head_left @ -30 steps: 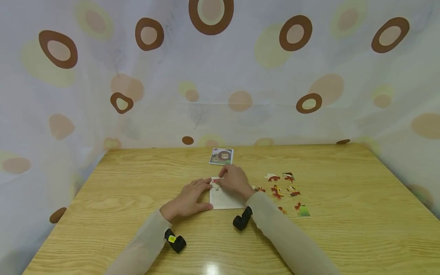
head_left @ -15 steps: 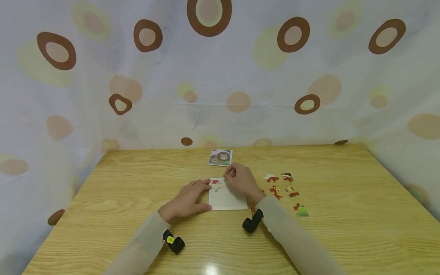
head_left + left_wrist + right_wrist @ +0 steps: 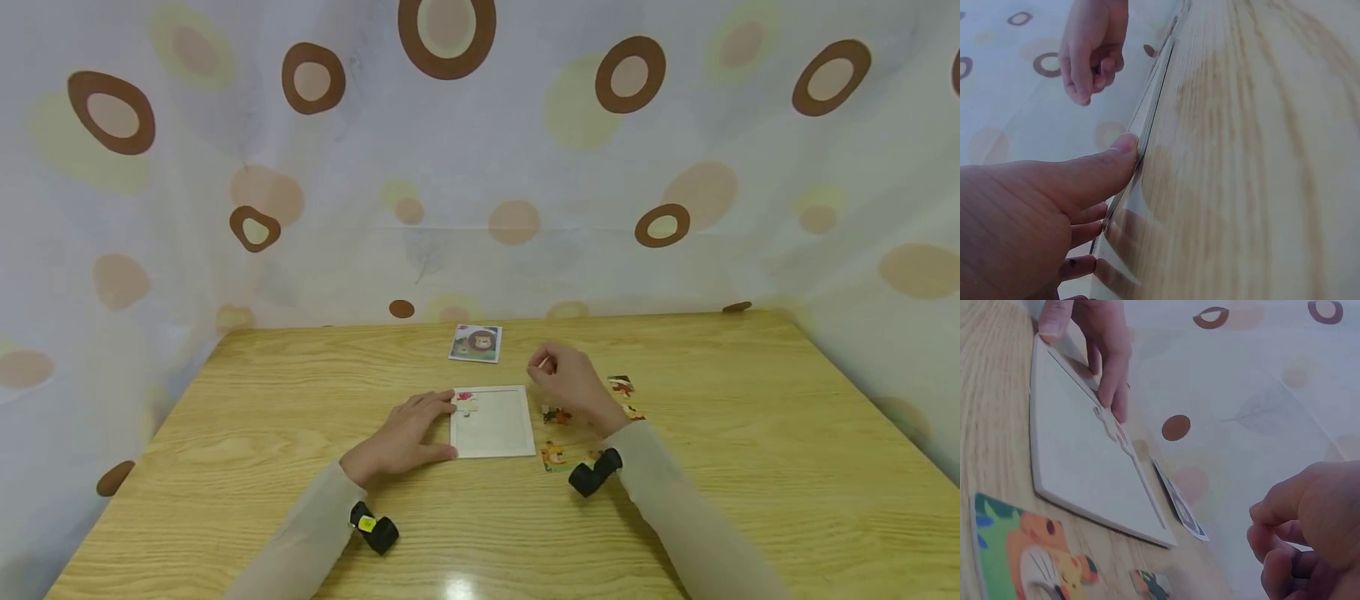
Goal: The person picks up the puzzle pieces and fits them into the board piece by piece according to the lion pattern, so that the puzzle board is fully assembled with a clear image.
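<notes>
My left hand (image 3: 411, 435) rests at the left side of a white puzzle tray (image 3: 495, 429), its fingers extended along the edge. In the left wrist view, the thumb (image 3: 1124, 145) presses the near edge. A jigsaw piece (image 3: 466, 400), pink and cream, lies in the tray's upper left corner. Over the table to the right of the tray hovers my right hand (image 3: 576, 382), fingers loosely curled. The right wrist view shows thumb and fingers (image 3: 1269, 540) with nothing between them. Below it lie loose jigsaw pieces, among them a dark brown one (image 3: 557, 414).
Behind the tray lies a lion picture card (image 3: 476, 343). Right of the tray are more pieces: an orange animal piece (image 3: 553, 455) near its lower right corner and a dark-edged piece (image 3: 621, 385) farther back. A patterned cloth (image 3: 337, 267) hangs behind the wooden table.
My right hand has left the pink and cream piece at the tray's upper left corner and moved right, past the tray toward the loose pieces. The left hand stays at the tray's edge.
</notes>
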`<control>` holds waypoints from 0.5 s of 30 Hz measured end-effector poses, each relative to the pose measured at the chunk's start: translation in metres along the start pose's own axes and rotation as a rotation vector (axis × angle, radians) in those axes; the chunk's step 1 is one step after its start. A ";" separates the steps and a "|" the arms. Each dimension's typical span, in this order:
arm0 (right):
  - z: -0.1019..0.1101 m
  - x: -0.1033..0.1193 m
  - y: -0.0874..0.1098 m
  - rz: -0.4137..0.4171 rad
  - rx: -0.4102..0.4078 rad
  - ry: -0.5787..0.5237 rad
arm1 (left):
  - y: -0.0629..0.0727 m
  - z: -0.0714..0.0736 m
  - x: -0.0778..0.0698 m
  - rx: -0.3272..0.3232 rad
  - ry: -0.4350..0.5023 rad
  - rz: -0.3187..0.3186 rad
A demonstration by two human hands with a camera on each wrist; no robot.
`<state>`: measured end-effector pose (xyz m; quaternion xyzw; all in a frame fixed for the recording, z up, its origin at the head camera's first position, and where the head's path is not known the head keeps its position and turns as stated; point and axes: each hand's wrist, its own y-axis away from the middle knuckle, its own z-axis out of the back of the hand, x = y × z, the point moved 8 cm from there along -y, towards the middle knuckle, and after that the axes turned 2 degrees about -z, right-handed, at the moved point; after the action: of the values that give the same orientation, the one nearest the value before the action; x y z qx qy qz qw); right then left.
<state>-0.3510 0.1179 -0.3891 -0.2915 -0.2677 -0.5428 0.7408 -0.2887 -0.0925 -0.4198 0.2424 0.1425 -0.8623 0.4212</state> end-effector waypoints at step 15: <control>0.035 -0.036 0.014 -0.038 0.095 0.073 | -0.001 -0.003 0.004 0.006 0.011 0.017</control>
<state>-0.3501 0.1702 -0.3929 -0.2309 -0.2714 -0.5535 0.7528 -0.2906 -0.0932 -0.4239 0.2496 0.1403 -0.8577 0.4270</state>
